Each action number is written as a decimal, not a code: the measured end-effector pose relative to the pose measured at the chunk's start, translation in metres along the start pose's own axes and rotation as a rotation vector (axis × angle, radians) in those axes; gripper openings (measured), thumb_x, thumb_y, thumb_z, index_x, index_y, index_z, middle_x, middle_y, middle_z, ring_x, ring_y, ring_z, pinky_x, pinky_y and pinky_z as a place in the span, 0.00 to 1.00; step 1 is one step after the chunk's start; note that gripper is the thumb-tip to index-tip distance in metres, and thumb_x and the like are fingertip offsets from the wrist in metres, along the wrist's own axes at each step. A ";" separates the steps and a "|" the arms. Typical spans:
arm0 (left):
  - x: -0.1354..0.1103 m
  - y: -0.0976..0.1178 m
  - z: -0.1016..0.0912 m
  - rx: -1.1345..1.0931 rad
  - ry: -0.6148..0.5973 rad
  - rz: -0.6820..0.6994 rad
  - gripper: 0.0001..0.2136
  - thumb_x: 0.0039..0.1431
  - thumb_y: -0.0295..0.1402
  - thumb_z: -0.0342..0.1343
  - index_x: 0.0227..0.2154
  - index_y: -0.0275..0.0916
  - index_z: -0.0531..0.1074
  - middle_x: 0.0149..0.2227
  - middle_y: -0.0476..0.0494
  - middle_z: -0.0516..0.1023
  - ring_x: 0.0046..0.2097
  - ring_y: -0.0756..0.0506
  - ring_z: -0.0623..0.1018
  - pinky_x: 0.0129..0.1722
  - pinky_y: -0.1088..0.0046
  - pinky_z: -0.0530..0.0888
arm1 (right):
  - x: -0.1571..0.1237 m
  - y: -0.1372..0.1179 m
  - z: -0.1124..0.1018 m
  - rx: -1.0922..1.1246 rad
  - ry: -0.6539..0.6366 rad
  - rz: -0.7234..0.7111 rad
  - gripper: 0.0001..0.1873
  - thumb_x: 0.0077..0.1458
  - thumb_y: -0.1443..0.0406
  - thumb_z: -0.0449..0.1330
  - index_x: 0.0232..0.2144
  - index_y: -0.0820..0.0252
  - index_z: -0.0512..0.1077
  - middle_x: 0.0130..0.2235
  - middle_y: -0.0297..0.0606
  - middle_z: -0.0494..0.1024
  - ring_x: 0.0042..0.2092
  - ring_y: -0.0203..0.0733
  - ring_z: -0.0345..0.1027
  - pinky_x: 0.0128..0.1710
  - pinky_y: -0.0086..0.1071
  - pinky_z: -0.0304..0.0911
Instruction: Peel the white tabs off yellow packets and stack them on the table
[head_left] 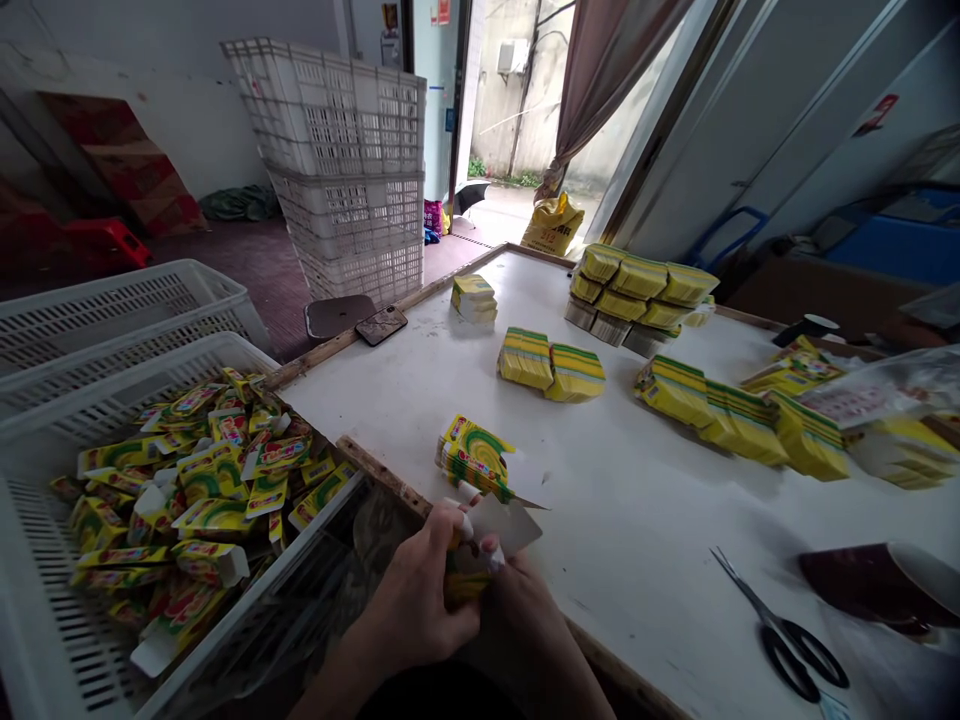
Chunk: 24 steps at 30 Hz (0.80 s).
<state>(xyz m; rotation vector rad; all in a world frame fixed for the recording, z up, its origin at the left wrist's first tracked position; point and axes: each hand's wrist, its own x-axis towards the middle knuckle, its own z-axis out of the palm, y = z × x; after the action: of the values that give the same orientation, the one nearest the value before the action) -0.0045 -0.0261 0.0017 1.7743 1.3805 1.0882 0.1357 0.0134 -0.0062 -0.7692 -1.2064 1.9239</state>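
My left hand (pixel 416 600) and my right hand (pixel 517 605) meet at the near edge of the white table (pixel 637 520), both closed on one small yellow carton (pixel 480 560) with white flaps sticking up. White tape covers some fingertips. Just beyond the hands lies a short stack of flat yellow-green cartons (pixel 474 456). To the left a white plastic crate (pixel 45 600) holds several folded cartons (pixel 195 490) in a loose heap.
Bundles of flat cartons (pixel 551 366) lie across the table, with more stacked at the back (pixel 637 290) and right (pixel 742 410). Black scissors (pixel 787 630) and a dark bowl (pixel 877 585) sit at the near right. Empty crates (pixel 337 160) stand stacked behind; two phones (pixel 356 320) lie on the table's far-left edge.
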 end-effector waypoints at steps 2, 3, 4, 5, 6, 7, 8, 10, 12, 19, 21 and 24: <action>0.001 -0.005 0.002 -0.014 -0.029 -0.040 0.25 0.47 0.24 0.58 0.48 0.45 0.58 0.41 0.44 0.75 0.41 0.41 0.78 0.40 0.67 0.74 | -0.003 0.000 -0.003 -0.180 0.005 -0.115 0.30 0.58 0.46 0.57 0.59 0.49 0.67 0.50 0.44 0.78 0.51 0.54 0.73 0.50 0.46 0.69; 0.002 -0.008 0.005 -0.012 -0.026 -0.052 0.27 0.48 0.24 0.58 0.51 0.45 0.56 0.42 0.44 0.75 0.41 0.40 0.78 0.40 0.67 0.74 | -0.004 0.001 -0.006 -0.299 0.011 -0.182 0.28 0.60 0.50 0.59 0.60 0.48 0.66 0.55 0.44 0.75 0.56 0.54 0.70 0.56 0.46 0.65; 0.002 -0.011 0.008 0.000 -0.008 -0.058 0.30 0.48 0.25 0.59 0.54 0.44 0.54 0.44 0.41 0.75 0.44 0.39 0.78 0.42 0.65 0.74 | -0.004 0.003 -0.009 -0.414 0.023 -0.241 0.26 0.61 0.55 0.59 0.61 0.48 0.66 0.59 0.42 0.72 0.60 0.54 0.66 0.60 0.47 0.61; 0.002 -0.015 0.011 0.023 0.021 -0.063 0.33 0.47 0.26 0.60 0.56 0.43 0.52 0.48 0.38 0.74 0.47 0.37 0.77 0.45 0.62 0.74 | -0.005 0.006 -0.013 -0.506 0.054 -0.289 0.25 0.62 0.60 0.58 0.61 0.48 0.67 0.61 0.41 0.70 0.62 0.53 0.63 0.62 0.47 0.58; 0.002 -0.017 0.015 0.053 0.052 -0.071 0.36 0.46 0.27 0.62 0.57 0.42 0.52 0.52 0.34 0.71 0.51 0.35 0.75 0.49 0.59 0.73 | -0.004 0.009 -0.017 -0.570 0.098 -0.322 0.24 0.63 0.63 0.57 0.60 0.48 0.67 0.62 0.41 0.69 0.63 0.53 0.61 0.63 0.48 0.57; 0.003 -0.019 0.018 0.089 0.082 -0.084 0.36 0.46 0.29 0.63 0.57 0.41 0.52 0.55 0.32 0.69 0.54 0.33 0.73 0.51 0.56 0.72 | -0.003 0.012 -0.022 -0.611 0.154 -0.347 0.23 0.63 0.66 0.55 0.60 0.48 0.68 0.62 0.40 0.69 0.64 0.52 0.61 0.63 0.48 0.57; 0.003 -0.021 0.020 0.126 0.105 -0.104 0.35 0.45 0.30 0.63 0.57 0.41 0.55 0.55 0.31 0.69 0.55 0.32 0.73 0.52 0.54 0.71 | -0.002 0.014 -0.026 -0.644 0.202 -0.369 0.24 0.63 0.68 0.53 0.60 0.48 0.68 0.62 0.40 0.69 0.63 0.52 0.62 0.62 0.48 0.59; 0.004 -0.021 0.021 0.179 0.132 -0.151 0.28 0.47 0.29 0.61 0.53 0.41 0.60 0.52 0.34 0.71 0.52 0.33 0.74 0.51 0.52 0.71 | -0.001 0.017 -0.034 -0.742 0.234 -0.428 0.28 0.62 0.70 0.53 0.63 0.48 0.64 0.65 0.41 0.66 0.65 0.53 0.60 0.61 0.48 0.61; 0.006 -0.019 0.016 0.204 0.141 -0.176 0.24 0.47 0.27 0.59 0.49 0.41 0.63 0.48 0.37 0.74 0.50 0.35 0.75 0.50 0.54 0.72 | 0.001 0.017 -0.037 -0.877 0.160 -0.472 0.32 0.61 0.71 0.53 0.66 0.49 0.57 0.69 0.43 0.57 0.68 0.54 0.53 0.61 0.47 0.61; 0.010 -0.014 -0.015 0.274 0.031 -0.175 0.21 0.46 0.34 0.64 0.44 0.39 0.69 0.43 0.38 0.77 0.47 0.35 0.77 0.48 0.55 0.73 | -0.001 -0.010 -0.046 -1.030 -0.124 -0.323 0.16 0.60 0.68 0.57 0.50 0.55 0.75 0.68 0.51 0.58 0.64 0.56 0.61 0.55 0.43 0.68; 0.011 -0.012 -0.019 0.283 -0.007 -0.154 0.22 0.44 0.32 0.65 0.45 0.39 0.70 0.44 0.38 0.78 0.47 0.35 0.77 0.49 0.57 0.73 | -0.002 -0.018 -0.051 -1.018 -0.175 -0.320 0.13 0.58 0.68 0.60 0.46 0.54 0.76 0.66 0.50 0.62 0.63 0.55 0.63 0.56 0.43 0.67; 0.014 -0.008 -0.017 0.284 0.001 -0.118 0.22 0.45 0.33 0.64 0.46 0.39 0.71 0.45 0.38 0.78 0.47 0.35 0.77 0.48 0.57 0.73 | -0.003 -0.020 -0.048 -0.973 -0.132 -0.355 0.17 0.56 0.68 0.62 0.49 0.54 0.72 0.64 0.49 0.64 0.64 0.54 0.60 0.59 0.45 0.63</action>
<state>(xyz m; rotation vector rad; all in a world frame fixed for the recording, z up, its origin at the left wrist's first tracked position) -0.0218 -0.0109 0.0060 1.8580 1.6858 0.8647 0.1802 0.0400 -0.0061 -0.8110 -2.2250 1.0425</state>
